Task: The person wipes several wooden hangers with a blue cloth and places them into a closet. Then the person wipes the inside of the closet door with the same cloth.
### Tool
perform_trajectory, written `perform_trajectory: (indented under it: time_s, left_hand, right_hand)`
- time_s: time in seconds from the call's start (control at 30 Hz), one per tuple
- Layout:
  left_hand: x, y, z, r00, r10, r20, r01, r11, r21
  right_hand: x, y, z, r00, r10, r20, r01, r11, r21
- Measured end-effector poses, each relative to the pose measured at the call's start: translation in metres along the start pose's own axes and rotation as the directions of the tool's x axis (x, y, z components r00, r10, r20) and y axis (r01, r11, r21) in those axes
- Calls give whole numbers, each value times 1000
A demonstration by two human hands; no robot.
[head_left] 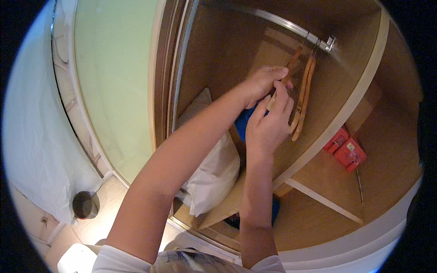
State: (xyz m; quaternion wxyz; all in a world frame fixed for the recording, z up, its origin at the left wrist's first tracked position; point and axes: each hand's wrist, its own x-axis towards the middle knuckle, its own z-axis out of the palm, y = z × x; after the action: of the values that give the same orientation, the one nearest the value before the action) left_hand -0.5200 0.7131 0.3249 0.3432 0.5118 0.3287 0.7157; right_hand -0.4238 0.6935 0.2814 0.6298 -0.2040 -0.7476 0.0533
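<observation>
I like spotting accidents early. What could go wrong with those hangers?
The left hand grips a wooden hanger that seems hooked on the metal rail; a hard tug might unhook it. The right hand is close beside other wooden hangers, so it could bump them and set them swinging.

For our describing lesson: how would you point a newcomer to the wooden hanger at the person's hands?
Find the open wardrobe, then the metal rail across its top. Near the rail's right end, look for the leftmost wooden hanger: the left hand grips it, unlike the neighbouring hanger to its right.
</observation>
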Motion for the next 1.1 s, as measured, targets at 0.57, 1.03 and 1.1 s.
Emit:
perform_trajectory:
  time_s: [0.57, 1.03, 1.1]
  left_hand:
    - [-285, -115, -25, 970, -122, -209, 149, 982, 117]
    - [-726, -120, 116, 94, -21, -995, 613, 789, 41]
    - [-753, -87, 152, -57, -206, -977, 432, 877, -210]
  right_hand:
    - [-193, -30, -41, 850, 196, 489, -426, 802, 420]
    - [-472, -171, -124, -393, -484, 782, -809, 587, -43]
    - [-495, -202, -150, -534, -533, 657, -743, 666, -64]
